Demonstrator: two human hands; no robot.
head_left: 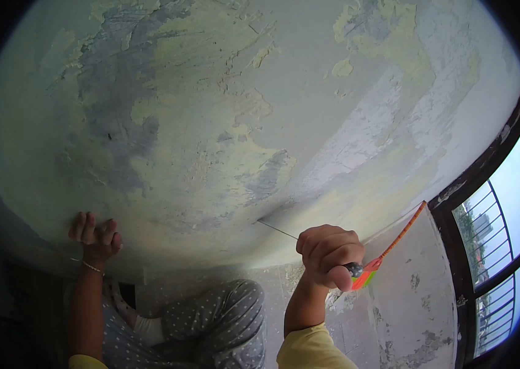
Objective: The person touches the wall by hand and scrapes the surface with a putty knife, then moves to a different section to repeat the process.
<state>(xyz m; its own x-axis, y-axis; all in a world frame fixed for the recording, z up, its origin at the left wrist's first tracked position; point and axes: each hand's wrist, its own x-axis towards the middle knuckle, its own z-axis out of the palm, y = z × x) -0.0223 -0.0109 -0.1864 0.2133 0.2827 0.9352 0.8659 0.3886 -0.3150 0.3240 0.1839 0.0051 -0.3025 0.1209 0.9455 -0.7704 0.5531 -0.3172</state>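
Note:
My right hand (pixel 332 252) is closed round a slim tool with a dark, rounded handle end (pixel 353 269). Its thin metal shaft or edge-on blade (pixel 278 229) reaches left, tip right at the patchy wall (pixel 211 147). Grey areas and pale yellow flakes show where the wall's coating is broken. At the lower left, my left hand (pixel 95 237) is held against or close to the wall, its fingers bent and apart with nothing in them. A bead bracelet (pixel 92 265) circles that wrist.
Behind my right hand is a red and green object (pixel 364 277) with a long orange striped stick (pixel 403 230). A dark-framed window (pixel 466 289) with bars stands at the right. My bent legs in dotted grey trousers (pixel 223 320) are below, near a scuffed pale surface (pixel 414 295).

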